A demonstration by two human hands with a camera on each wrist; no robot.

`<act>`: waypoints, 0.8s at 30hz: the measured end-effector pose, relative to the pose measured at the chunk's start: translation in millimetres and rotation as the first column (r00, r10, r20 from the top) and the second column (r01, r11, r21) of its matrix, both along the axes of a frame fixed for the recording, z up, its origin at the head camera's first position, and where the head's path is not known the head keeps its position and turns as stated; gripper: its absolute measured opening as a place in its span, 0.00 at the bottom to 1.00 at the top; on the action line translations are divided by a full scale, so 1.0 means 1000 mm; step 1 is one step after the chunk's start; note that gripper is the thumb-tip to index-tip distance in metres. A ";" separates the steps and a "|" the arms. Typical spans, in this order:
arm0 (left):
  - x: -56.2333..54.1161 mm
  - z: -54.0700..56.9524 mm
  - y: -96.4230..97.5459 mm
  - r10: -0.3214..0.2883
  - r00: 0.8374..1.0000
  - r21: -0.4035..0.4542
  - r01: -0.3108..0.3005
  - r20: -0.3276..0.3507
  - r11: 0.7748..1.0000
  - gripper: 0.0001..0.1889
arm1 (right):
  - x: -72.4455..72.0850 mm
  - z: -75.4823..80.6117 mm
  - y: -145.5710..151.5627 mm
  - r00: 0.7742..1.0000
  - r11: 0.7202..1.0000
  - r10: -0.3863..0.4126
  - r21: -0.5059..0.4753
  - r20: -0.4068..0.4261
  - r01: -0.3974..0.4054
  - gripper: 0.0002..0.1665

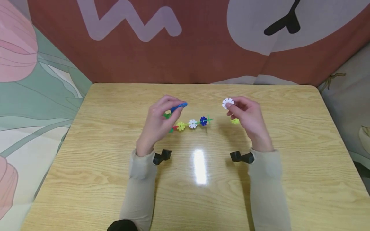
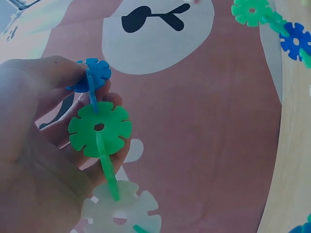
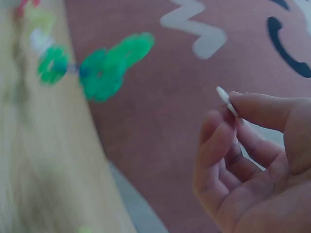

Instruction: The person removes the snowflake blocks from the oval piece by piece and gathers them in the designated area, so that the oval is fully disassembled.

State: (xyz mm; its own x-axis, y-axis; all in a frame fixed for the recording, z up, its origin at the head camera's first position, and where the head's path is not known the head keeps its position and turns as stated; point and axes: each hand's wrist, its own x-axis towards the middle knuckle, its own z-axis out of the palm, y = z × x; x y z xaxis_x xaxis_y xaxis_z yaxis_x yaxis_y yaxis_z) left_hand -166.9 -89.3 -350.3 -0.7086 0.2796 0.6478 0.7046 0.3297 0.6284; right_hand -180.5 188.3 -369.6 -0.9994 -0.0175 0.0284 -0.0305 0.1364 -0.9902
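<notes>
My left hand (image 1: pixel 159 118) pinches a blue notched plastic disc (image 2: pixel 98 73) between thumb and fingers. Linked to it, edge into notch, runs a string of similar discs: a green disc (image 2: pixel 119 128) and a translucent white disc (image 2: pixel 146 208) show below it in the left wrist view. Over to the right, my right hand (image 1: pixel 250 117) holds a single white disc (image 1: pixel 228 103) by its edge, thumb on its face. Between the hands, a row of joined discs in yellow, white (image 1: pixel 193 124), dark blue (image 1: pixel 203 121) and green lies over the table, its left end partly behind my left hand.
A yellow disc (image 1: pixel 235 121) lies beneath my right hand, partly covered by it. The wooden table (image 1: pixel 196 205) reaches back to a reddish-brown patterned cloth (image 1: pixel 196 61). Each wrist carries a small black camera mount (image 1: pixel 242 157).
</notes>
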 end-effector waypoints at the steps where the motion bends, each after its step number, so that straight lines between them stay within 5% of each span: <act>1: 0.000 0.000 0.000 0.002 1.000 -0.001 -0.002 0.002 1.000 0.08 | -0.002 -0.004 0.000 1.000 0.998 -0.012 0.068 0.011 0.011 0.14; 6: 0.000 0.001 -0.003 0.011 1.000 -0.008 -0.011 0.002 1.000 0.08 | -0.010 -0.021 0.001 0.998 0.936 -0.019 0.351 0.062 -0.004 0.16; 10: 0.000 0.002 -0.003 0.009 1.000 -0.009 -0.009 0.001 1.000 0.07 | -0.015 -0.031 0.002 0.991 0.880 0.009 0.469 0.136 -0.072 0.14; 15: 0.000 0.000 -0.002 -0.015 1.000 0.005 0.015 0.014 1.000 0.07 | -0.016 -0.037 0.002 0.974 0.840 0.035 0.521 0.224 -0.150 0.15; 24: 0.000 0.001 -0.002 -0.006 0.999 -0.012 0.007 0.035 1.000 0.07 | -0.018 -0.045 0.000 0.968 0.802 0.026 0.573 0.251 -0.170 0.14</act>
State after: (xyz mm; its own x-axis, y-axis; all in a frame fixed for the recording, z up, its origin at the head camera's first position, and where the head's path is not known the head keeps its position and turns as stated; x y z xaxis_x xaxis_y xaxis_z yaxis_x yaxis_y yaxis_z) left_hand -166.5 -91.1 -349.2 -0.7292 0.2920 0.6189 0.6841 0.3329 0.6490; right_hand -198.6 188.1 -414.6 -0.9695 -0.0575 -0.2385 0.1313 0.6996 -0.7024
